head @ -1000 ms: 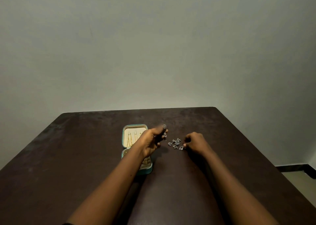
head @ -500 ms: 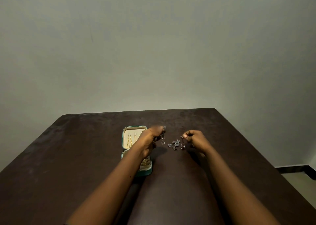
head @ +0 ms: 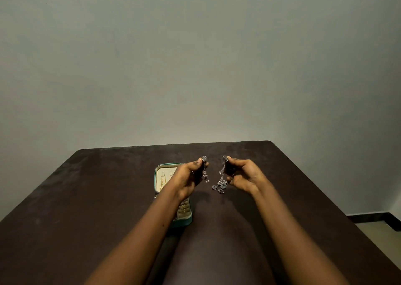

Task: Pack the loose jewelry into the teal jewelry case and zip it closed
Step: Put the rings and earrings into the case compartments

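The teal jewelry case (head: 156, 177) lies open on the dark table, its cream lining showing gold chains in the lid and gold pieces in the near half; my left forearm covers much of it. My left hand (head: 188, 179) pinches the top of a silver dangling earring (head: 204, 172), held in the air just right of the case. My right hand (head: 244, 175) pinches the top of a matching silver earring (head: 223, 172), which hangs down to a small cluster of silver jewelry (head: 219, 187) at the table.
The dark brown table (head: 91, 208) runs to a far edge close behind the hands and a right edge that slants toward me. A plain grey wall stands behind it. Pale floor with a dark skirting shows at the lower right.
My right hand has lifted a second silver earring off the pile and risen level with my left hand. My left hand has raised its earring a little; the two now hang side by side.
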